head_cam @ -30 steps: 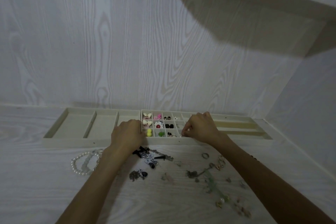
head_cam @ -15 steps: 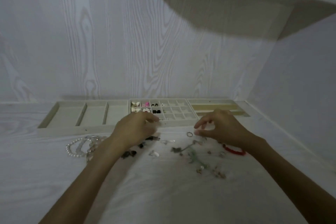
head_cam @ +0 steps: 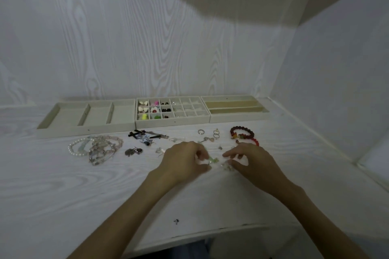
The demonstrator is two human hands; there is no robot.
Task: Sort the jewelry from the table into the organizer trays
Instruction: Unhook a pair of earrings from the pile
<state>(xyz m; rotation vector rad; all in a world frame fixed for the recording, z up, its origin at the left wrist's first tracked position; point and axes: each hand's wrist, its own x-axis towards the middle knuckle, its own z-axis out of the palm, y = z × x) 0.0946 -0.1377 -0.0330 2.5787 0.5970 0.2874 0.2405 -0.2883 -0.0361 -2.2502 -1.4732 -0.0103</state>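
1. Head view, the piece in hand: a small green jewelry piece (head_cam: pixel 213 161) lies low on the worktop (head_cam: pixel 63 191), in the narrow gap between the two hands. It sits just at the tips of the left hand (head_cam: pixel 182 162), whose fingers are curled in on it; blur hides whether they truly pinch it or only touch it.
2. Head view, the other hand: the right hand (head_cam: pixel 250 162) hovers just right of the piece, thumb and forefinger spread in a loose, empty claw above some pale bits I cannot make out.
3. Head view, the relation that matters: the left hand is nearer. The piece's long axis seems to run left to right, though it is too small to be sure.
4. Head view, destination: the gridded organizer tray (head_cam: pixel 172 121) stands well beyond both hands, straight ahead, its right-hand cells still bare.
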